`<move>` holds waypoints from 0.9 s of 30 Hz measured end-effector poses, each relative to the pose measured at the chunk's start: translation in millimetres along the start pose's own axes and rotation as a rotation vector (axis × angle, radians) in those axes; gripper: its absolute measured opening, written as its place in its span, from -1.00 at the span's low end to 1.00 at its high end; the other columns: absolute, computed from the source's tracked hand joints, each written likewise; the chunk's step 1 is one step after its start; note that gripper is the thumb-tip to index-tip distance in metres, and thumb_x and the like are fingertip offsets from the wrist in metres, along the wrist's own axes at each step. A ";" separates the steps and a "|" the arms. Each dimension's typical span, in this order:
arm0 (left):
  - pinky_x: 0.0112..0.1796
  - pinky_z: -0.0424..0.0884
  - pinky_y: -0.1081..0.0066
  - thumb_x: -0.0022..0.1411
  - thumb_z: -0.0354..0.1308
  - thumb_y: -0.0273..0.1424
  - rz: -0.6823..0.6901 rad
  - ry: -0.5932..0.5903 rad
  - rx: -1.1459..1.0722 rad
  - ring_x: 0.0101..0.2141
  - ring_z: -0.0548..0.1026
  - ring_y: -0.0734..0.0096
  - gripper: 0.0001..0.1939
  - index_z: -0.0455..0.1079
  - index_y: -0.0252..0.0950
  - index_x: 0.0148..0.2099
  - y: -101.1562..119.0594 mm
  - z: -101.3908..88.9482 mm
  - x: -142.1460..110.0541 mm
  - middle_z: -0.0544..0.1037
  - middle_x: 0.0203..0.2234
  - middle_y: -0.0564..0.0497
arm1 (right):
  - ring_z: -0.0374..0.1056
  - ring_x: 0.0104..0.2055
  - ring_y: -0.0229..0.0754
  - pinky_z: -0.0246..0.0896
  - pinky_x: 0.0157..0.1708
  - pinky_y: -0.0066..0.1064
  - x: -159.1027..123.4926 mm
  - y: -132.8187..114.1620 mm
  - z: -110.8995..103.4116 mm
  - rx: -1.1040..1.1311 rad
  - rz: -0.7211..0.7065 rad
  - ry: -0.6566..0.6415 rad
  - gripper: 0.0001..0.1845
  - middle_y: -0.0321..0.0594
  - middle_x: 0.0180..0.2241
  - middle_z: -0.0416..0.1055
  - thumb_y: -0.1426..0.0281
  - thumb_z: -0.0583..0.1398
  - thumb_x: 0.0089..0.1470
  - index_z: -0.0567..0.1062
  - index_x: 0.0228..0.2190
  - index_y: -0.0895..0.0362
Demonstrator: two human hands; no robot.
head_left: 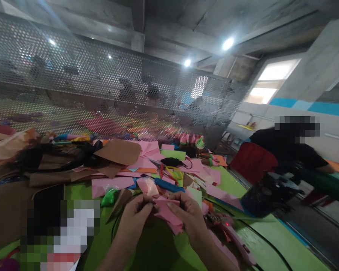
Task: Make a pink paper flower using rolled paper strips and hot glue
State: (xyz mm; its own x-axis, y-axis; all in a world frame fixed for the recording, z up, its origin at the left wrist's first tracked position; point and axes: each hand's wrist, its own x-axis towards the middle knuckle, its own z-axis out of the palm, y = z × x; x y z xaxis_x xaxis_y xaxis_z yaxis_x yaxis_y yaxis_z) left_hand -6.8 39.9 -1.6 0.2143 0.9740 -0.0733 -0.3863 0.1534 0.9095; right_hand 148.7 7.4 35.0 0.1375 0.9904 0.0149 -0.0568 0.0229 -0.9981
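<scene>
No text, label, brand, number or sign can be read anywhere in the view, and whatever the blocky blurred patch (73, 229) at the lower left may carry is hidden by the blurring.

A perforated screen (101, 86) spans nine to one o'clock; bright lamps (228, 43) dot the grey ceiling (175, 15); a window (274, 79) glows at two o'clock, above a red chair (254, 160).

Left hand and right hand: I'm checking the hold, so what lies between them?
Pink paper lies between the left hand and right hand, seen in the head view.
</scene>
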 end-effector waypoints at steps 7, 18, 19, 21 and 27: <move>-0.42 0.35 0.54 -0.04 0.28 -0.36 0.006 -0.014 -0.002 -0.49 0.48 0.46 -0.86 0.44 -0.33 -0.45 12.7 3.2 -4.6 0.58 -0.58 0.03 | 0.35 -0.52 -0.26 0.20 -0.54 -0.48 -0.4 -4.2 1.0 0.020 0.020 0.009 -0.62 -0.33 -0.53 0.44 0.17 0.44 -0.22 0.47 -0.47 0.15; -0.43 0.28 0.50 0.01 0.23 -0.39 0.078 -0.017 0.173 -0.49 0.40 0.44 -0.89 0.44 -0.33 -0.45 9.8 0.4 -1.8 0.52 -0.57 0.04 | 0.39 -0.51 -0.20 0.27 -0.50 -0.41 -2.1 -12.1 6.1 0.004 0.022 0.013 -0.61 -0.32 -0.54 0.47 0.15 0.44 -0.26 0.48 -0.47 0.12; -0.42 0.28 0.50 0.02 0.23 -0.38 0.083 -0.021 0.183 -0.49 0.40 0.44 -0.89 0.44 -0.33 -0.44 10.0 0.2 -2.1 0.52 -0.57 0.05 | 0.39 -0.51 -0.19 0.26 -0.50 -0.41 -2.3 -12.1 6.1 0.001 0.025 0.014 -0.61 -0.32 -0.54 0.48 0.15 0.44 -0.26 0.48 -0.47 0.12; -0.42 0.28 0.49 0.04 0.21 -0.38 0.094 -0.019 0.198 -0.49 0.39 0.44 -0.89 0.43 -0.33 -0.44 10.3 -0.3 -2.4 0.50 -0.57 0.06 | 0.39 -0.51 -0.18 0.26 -0.50 -0.40 -2.7 -12.3 5.9 -0.007 0.030 0.012 -0.60 -0.30 -0.53 0.48 0.14 0.44 -0.26 0.47 -0.47 0.12; -0.41 0.28 0.48 0.06 0.18 -0.39 0.125 -0.027 0.223 -0.48 0.40 0.43 -0.90 0.41 -0.31 -0.45 12.4 -0.2 -3.8 0.52 -0.56 0.07 | 0.38 -0.50 -0.21 0.26 -0.49 -0.42 -2.9 -12.4 5.6 -0.006 0.038 0.017 -0.61 -0.31 -0.53 0.47 0.16 0.45 -0.25 0.47 -0.47 0.13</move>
State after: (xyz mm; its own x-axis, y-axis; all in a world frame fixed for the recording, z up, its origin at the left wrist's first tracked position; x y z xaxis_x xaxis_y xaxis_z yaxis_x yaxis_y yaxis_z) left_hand -12.6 38.1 9.9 0.2027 0.9777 0.0541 -0.2045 -0.0117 0.9788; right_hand 143.5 5.0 47.7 0.1517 0.9881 -0.0238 -0.0566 -0.0153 -0.9983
